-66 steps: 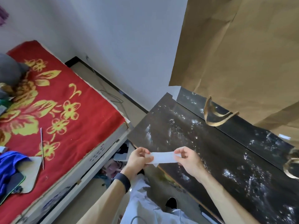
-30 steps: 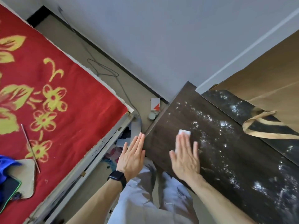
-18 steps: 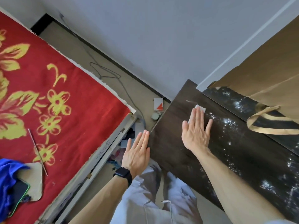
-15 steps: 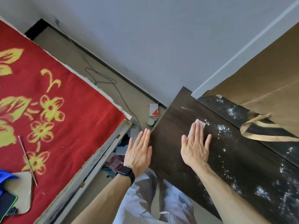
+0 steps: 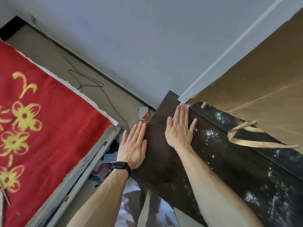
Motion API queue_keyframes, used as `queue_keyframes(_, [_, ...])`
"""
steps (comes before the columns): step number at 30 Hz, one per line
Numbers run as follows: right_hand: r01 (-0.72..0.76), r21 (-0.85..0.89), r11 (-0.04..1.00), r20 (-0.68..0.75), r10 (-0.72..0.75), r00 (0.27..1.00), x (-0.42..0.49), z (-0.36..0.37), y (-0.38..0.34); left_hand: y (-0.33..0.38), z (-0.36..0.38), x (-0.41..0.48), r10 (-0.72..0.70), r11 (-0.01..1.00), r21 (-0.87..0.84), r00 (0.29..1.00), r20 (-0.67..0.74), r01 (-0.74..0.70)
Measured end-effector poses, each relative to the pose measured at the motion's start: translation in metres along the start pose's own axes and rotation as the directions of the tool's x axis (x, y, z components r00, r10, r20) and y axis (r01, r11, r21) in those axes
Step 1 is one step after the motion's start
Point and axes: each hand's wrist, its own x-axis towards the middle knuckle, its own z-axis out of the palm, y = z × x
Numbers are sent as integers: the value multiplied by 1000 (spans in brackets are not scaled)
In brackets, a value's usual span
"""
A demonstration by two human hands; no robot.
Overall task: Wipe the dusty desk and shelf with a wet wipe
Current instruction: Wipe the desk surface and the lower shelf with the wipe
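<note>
I am pressing my right hand flat on the dark brown wood-grain desktop, with the fingers straight and slightly spread. The white wet wipe is lying under those fingers. Only a thin white edge is showing past the fingertips, at the far corner of the desktop, just beside the foot of the white wall trim. My left hand is lying flat and relaxed at the left edge of the desktop, fingers straight and together, gripping nothing. A black smartwatch is sitting on its wrist.

The desktop area around both hands is looking clean. White dust specks are covering the desktop to the right of my right hand and continuing toward the near right. Beyond a step line, the glossy black shelf board is also carrying dust. A large brown paper bag is standing on that board, with its flat paper handle drooping onto it.

To the left, a red blanket with yellow flowers is covering a bed with a grey frame. Between bed and grey wall, a grey cable is lying on the beige floor. A small white-and-red box is lying on the floor by the desk's left edge.
</note>
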Motion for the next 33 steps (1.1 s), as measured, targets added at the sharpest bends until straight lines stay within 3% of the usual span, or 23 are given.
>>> queue_keyframes(4, [-343, 69, 937, 21, 343, 939, -54, 2, 65, 1, -1, -1, -1, 1000, -22, 1000, -3, 1])
queue_keyframes(8, [-480, 73, 874, 54, 477, 877, -76, -2, 84, 1, 3, 0, -2, 1000, -28, 1000, -18, 2])
queue_keyframes(10, [-393, 34, 919, 52, 391, 919, -66, -3, 66, 0, 4, 0, -7, 1000, -28, 1000, -19, 6])
queue_keyframes(12, [-175, 11, 984, 44, 175, 984, -48, -2, 41, 0, 4, 1, -14, 999, -33, 1000, -15, 13])
queue_keyframes(14, [23, -39, 999, 10, -23, 1000, -31, 1, 22, 0, 4, 2, -18, 999, -30, 1000, -10, 18])
queue_keyframes(16, [65, -68, 996, 7, -65, 998, -22, 2, 22, 1, 3, 2, -2, 1000, -17, 1000, -8, 2])
queue_keyframes(20, [-220, 3, 976, 25, 219, 975, -41, 1, 70, 0, 3, 4, 22, 999, 41, 1000, 16, -23])
queue_keyframes(24, [-550, 87, 831, 104, 541, 834, -62, -17, 132, -2, 7, 1, 108, 986, 130, 994, 5, -107])
queue_keyframes(27, [-630, 135, 764, 158, 611, 775, -68, -25, 139, -3, 9, -1, 188, 959, 217, 982, -4, -182])
queue_keyframes(30, [-477, 139, 868, 129, 461, 878, -57, -21, 99, -1, 7, 2, 192, 947, 259, 981, 8, -188])
queue_keyframes(33, [-81, 76, 994, 59, 76, 995, -54, -7, 35, 2, 3, 1, 197, 929, 312, 980, 31, -197])
